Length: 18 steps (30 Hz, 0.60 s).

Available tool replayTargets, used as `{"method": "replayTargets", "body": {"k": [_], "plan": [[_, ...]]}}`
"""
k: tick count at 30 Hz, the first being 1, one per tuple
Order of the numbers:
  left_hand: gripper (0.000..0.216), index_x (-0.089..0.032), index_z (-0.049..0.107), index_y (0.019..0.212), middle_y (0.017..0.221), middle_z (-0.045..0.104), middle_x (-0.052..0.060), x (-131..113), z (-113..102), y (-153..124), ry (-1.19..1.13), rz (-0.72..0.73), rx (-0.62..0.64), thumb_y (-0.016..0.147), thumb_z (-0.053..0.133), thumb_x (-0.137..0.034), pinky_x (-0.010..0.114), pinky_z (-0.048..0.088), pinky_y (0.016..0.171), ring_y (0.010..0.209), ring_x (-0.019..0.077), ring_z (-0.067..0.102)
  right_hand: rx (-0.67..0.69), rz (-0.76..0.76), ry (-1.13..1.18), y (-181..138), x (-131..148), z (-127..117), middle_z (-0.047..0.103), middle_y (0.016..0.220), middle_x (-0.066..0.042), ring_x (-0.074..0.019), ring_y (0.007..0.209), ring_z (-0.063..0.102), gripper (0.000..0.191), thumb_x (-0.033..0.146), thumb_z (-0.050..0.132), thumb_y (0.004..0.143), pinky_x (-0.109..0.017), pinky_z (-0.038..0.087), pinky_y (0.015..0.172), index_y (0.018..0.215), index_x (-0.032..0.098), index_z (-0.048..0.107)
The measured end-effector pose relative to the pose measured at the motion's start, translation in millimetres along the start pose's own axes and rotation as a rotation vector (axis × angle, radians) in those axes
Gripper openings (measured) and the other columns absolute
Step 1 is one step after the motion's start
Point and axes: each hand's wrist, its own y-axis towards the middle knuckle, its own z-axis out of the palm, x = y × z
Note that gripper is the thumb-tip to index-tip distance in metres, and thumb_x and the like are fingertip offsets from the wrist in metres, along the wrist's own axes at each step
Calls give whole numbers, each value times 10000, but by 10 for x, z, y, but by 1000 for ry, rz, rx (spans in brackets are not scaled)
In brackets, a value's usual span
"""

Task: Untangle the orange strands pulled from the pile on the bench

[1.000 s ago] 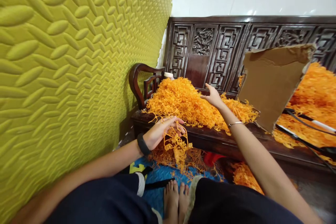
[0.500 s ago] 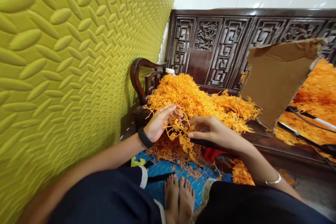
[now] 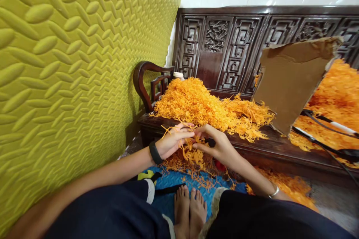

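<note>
Between my hands hangs a tangled bunch of thin orange plastic-looking strands [image 3: 193, 155]. My left hand [image 3: 174, 140], with a black band at the wrist, has its fingers curled round part of the bunch, and a few strands stick out past the knuckles. From the other side, my right hand [image 3: 214, 142] pinches at the same bunch with thumb and forefinger; its fingertips almost meet the left ones. Just beyond, a large heap of orange pieces [image 3: 193, 99] lies on the dark wooden bench [image 3: 241, 147].
A cardboard sheet [image 3: 291, 78] leans upright on the bench, with another orange pile [image 3: 333, 97] behind it. Black cables [image 3: 322, 143] lie at right. A yellow textured mat [image 3: 84, 82] stands at left. Loose strands litter the blue floor mat [image 3: 165, 190] near my feet.
My hands have come closer together, with the right moving left toward the left fingers. The bunch hangs more compactly between them. The view has shifted slightly.
</note>
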Motion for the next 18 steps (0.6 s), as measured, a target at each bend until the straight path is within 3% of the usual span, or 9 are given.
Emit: {"method": "replayTargets", "body": {"k": [4,10,15,18], "plan": [[391,-162,517,912,851,635,16,60,-12,-1,158,-29,27,614,763,-222,286,430,736,765,122,593,-7,17,9,-15,-79,53,631,849,-38,-154,776,573,86,256,573,837,-286,437,708,884,197,613],[436,-178,463,787,704,592,-43,87,-52,36,442,-21,146,519,807,-163,297,411,738,699,114,551,-114,40,30,-33,-50,42,611,818,-26,-143,740,561,36,229,584,826,-272,439,679,833,195,579],[295,-156,484,716,661,545,-48,74,-67,38,504,-37,212,624,743,-260,264,398,660,626,95,511,13,-76,-54,-49,-30,-3,552,821,-36,-136,753,526,46,162,495,866,-265,430,694,850,183,534],[288,-159,485,731,635,539,-52,64,-84,26,539,-68,219,634,732,-269,256,397,628,596,94,510,145,-60,-81,-90,-98,-33,543,823,-36,-137,756,519,41,152,497,863,-265,428,695,846,179,524]]}}
